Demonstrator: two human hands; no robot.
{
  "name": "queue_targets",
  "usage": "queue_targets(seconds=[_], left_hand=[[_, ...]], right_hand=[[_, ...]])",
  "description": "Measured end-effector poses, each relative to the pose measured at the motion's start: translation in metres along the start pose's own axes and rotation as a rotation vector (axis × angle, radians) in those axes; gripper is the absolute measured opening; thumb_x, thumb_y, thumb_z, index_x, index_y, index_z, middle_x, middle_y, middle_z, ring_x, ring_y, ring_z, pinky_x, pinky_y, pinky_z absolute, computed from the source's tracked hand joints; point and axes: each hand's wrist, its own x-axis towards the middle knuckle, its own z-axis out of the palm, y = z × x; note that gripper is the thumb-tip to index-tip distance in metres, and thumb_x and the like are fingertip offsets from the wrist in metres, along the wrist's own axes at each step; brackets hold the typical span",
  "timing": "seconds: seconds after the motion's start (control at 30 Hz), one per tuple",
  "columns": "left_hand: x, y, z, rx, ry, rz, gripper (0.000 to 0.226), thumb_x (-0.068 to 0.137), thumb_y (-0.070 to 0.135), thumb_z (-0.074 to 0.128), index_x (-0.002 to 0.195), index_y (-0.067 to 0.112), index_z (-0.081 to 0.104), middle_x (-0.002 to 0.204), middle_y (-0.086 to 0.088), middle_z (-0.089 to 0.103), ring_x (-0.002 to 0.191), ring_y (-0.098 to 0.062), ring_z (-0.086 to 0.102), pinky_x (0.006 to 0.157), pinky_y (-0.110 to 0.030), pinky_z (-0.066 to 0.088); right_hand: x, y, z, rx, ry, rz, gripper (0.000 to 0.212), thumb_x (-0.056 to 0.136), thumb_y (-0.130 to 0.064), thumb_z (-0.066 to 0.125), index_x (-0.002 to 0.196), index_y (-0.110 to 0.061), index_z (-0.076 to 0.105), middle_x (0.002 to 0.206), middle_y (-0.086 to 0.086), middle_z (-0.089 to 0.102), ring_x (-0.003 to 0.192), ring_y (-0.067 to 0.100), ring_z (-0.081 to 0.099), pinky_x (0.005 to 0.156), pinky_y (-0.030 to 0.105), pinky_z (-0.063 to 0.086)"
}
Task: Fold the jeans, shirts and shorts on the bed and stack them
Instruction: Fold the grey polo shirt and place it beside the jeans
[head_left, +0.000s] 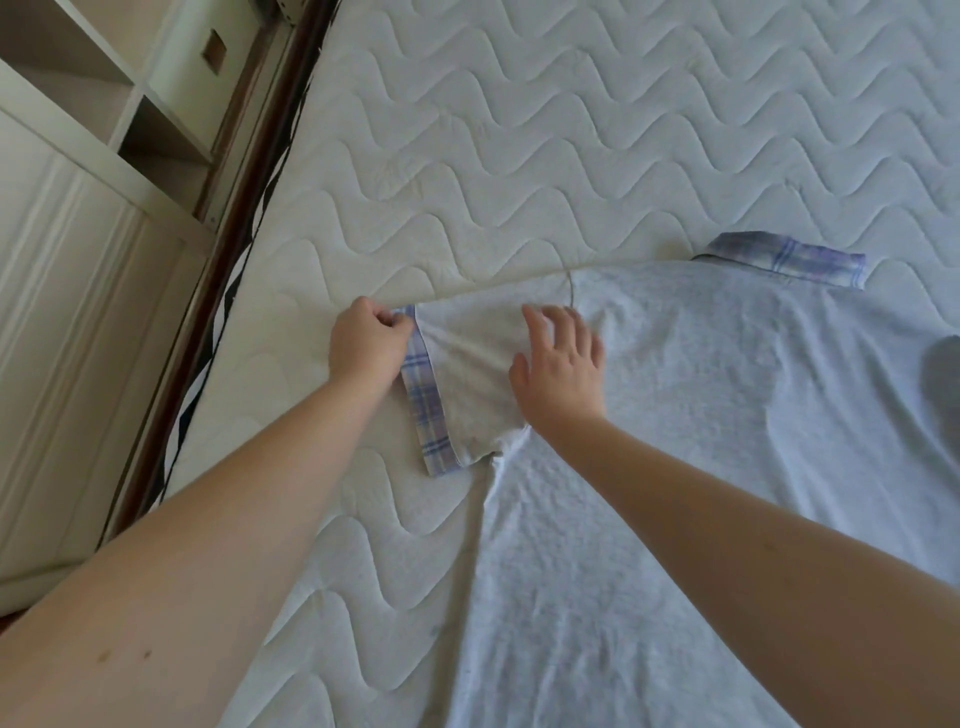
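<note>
Both forearms are reaching over the bed (467, 130), where a grey shirt (701, 415) is lying flat, collar (789, 257) pointing away, long axis running toward the camera. Left hand (366, 348) is pinching the plaid cuff (423, 395); right hand (558, 371) is resting spread on the sleeve, open mattress lying beyond. Right side and hem are running out of frame.

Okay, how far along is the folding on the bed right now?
Early. Done: the grey shirt is spread flat, back up, on the mattress. In hand: the left hand pinches the plaid cuff of the sleeve, and the right hand rests open on that sleeve. Left: no fold shows yet, and no stack, jeans or shorts are in view.
</note>
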Motion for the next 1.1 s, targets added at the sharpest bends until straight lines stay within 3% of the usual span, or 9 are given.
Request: queue_targets(seconds=[0.1, 0.17, 0.23, 0.3, 0.4, 0.5, 0.73, 0.9, 1.1], left_hand=[[-0.017, 0.002, 0.004, 0.185, 0.196, 0.098, 0.026, 0.088, 0.027, 0.059, 0.108, 0.011, 0.055, 0.114, -0.012, 0.057, 0.108, -0.035, 0.054, 0.083, -0.043, 0.04], [-0.026, 0.001, 0.011, 0.28, 0.231, 0.462, 0.038, 0.088, 0.025, 0.058, 0.123, 0.012, 0.056, 0.13, -0.013, 0.054, 0.122, -0.034, 0.049, 0.091, -0.045, 0.039], [-0.033, -0.003, 0.021, 0.418, 0.133, 0.848, 0.052, 0.093, 0.029, 0.051, 0.142, 0.014, 0.046, 0.151, -0.011, 0.041, 0.141, -0.031, 0.035, 0.107, -0.047, 0.032], [-0.046, -0.011, 0.03, 0.505, -0.002, 1.004, 0.059, 0.099, 0.038, 0.042, 0.152, 0.017, 0.031, 0.161, -0.006, 0.024, 0.149, -0.026, 0.021, 0.118, -0.048, 0.022], [-0.078, -0.031, 0.04, 0.532, -0.051, 0.986, 0.059, 0.102, 0.041, 0.031, 0.154, 0.014, 0.026, 0.162, -0.005, 0.021, 0.15, -0.022, 0.018, 0.119, -0.045, 0.022], [-0.113, -0.042, 0.052, 0.513, -0.041, 1.024, 0.059, 0.103, 0.041, 0.028, 0.155, 0.013, 0.023, 0.163, -0.004, 0.018, 0.15, -0.019, 0.014, 0.12, -0.04, 0.016], [-0.169, -0.067, 0.061, 0.669, -0.185, 0.958, 0.062, 0.101, 0.046, 0.027, 0.152, 0.011, 0.032, 0.161, -0.005, 0.02, 0.148, -0.021, 0.021, 0.118, -0.041, 0.026], [-0.199, -0.053, 0.056, 0.603, -0.287, 0.82, 0.059, 0.099, 0.04, 0.043, 0.148, 0.009, 0.038, 0.16, -0.012, 0.024, 0.149, -0.026, 0.019, 0.122, -0.04, 0.01], [-0.238, -0.002, 0.059, 0.682, -0.334, 0.924, 0.055, 0.099, 0.039, 0.041, 0.147, 0.014, 0.04, 0.153, -0.012, 0.037, 0.145, -0.028, 0.027, 0.117, -0.045, 0.017]], right_hand=[[0.001, 0.01, 0.002, -0.103, 0.098, 0.08, 0.055, 0.092, -0.028, 0.049, 0.145, -0.019, 0.037, 0.135, 0.01, 0.044, 0.128, 0.029, 0.036, 0.109, 0.042, 0.024], [0.007, 0.018, 0.005, -0.078, -0.027, 0.159, 0.061, 0.095, -0.037, 0.041, 0.151, -0.022, 0.025, 0.151, 0.01, 0.03, 0.141, 0.03, 0.024, 0.115, 0.044, 0.018], [0.011, 0.028, 0.011, -0.056, -0.206, 0.15, 0.065, 0.097, -0.044, 0.03, 0.156, -0.026, 0.008, 0.163, 0.008, 0.006, 0.15, 0.027, 0.001, 0.12, 0.043, 0.003], [0.011, 0.042, 0.009, -0.024, -0.304, 0.033, 0.065, 0.099, -0.043, 0.029, 0.157, -0.028, 0.003, 0.164, 0.005, -0.008, 0.15, 0.023, -0.01, 0.121, 0.042, -0.004], [0.0, 0.065, -0.007, 0.083, -0.172, -0.106, 0.061, 0.1, -0.026, 0.034, 0.157, -0.021, 0.012, 0.165, 0.004, 0.004, 0.151, 0.018, 0.0, 0.123, 0.039, 0.004], [-0.029, 0.066, -0.007, 0.043, 0.013, -0.045, 0.058, 0.101, -0.022, 0.033, 0.156, -0.017, 0.014, 0.164, 0.003, 0.012, 0.151, 0.017, 0.007, 0.122, 0.034, 0.003], [-0.109, 0.056, 0.004, -0.034, -0.09, 0.001, 0.068, 0.098, -0.025, 0.04, 0.157, -0.019, 0.007, 0.165, 0.001, 0.005, 0.152, 0.019, 0.003, 0.121, 0.035, -0.001], [-0.179, 0.069, -0.013, -0.048, -0.16, 0.104, 0.066, 0.101, -0.03, 0.037, 0.157, -0.022, 0.004, 0.165, 0.0, 0.004, 0.151, 0.017, -0.002, 0.119, 0.032, -0.009], [-0.223, 0.127, -0.053, -0.072, -0.21, 0.258, 0.062, 0.102, -0.037, 0.033, 0.157, -0.021, 0.008, 0.165, 0.002, 0.007, 0.152, 0.02, -0.001, 0.12, 0.037, -0.004]])
